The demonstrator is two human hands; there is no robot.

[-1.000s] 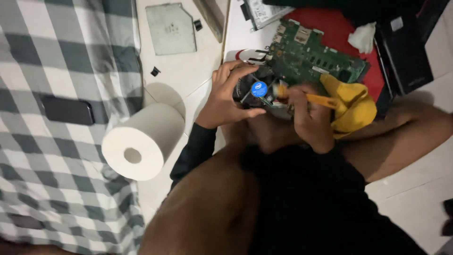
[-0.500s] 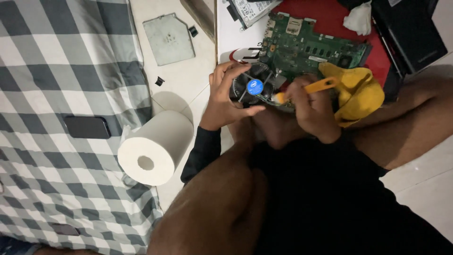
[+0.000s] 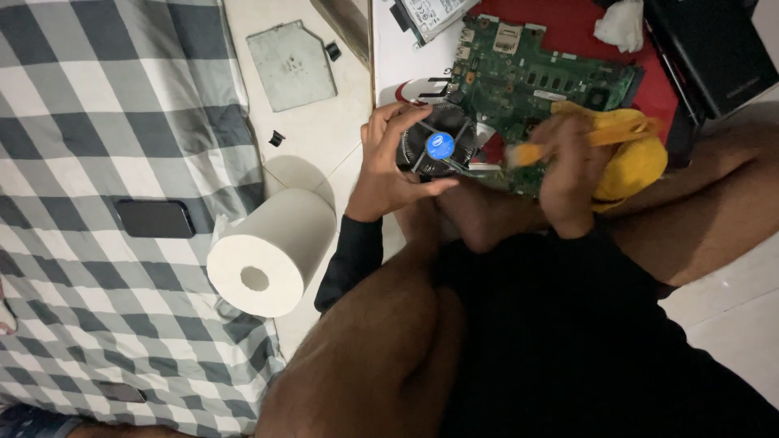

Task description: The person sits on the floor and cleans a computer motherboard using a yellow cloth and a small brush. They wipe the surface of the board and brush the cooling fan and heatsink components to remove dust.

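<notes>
The fan (image 3: pixel 439 146) is round and black, its blades spread around a blue hub sticker, face up, just left of the green board (image 3: pixel 542 91). The brush (image 3: pixel 568 144) has an orange handle lying almost level, its pale tip pointing left toward the fan; blur hides whether they touch. Beside it sits a yellow cloth (image 3: pixel 633 158).

Home setting, likely a bedroom used for DIY electronics repair. Person sits on a pale tiled floor (image 3: pixel 324 138) beside a bed with a grey-white checked sheet (image 3: pixel 105 122). Phone (image 3: pixel 154 218) lies on the sheet, paper roll (image 3: pixel 272 251) at its edge. Green circuit board (image 3: pixel 544 77), metal cover plate (image 3: pixel 290 65) and black laptop (image 3: pixel 714 49) lie on the floor.
</notes>
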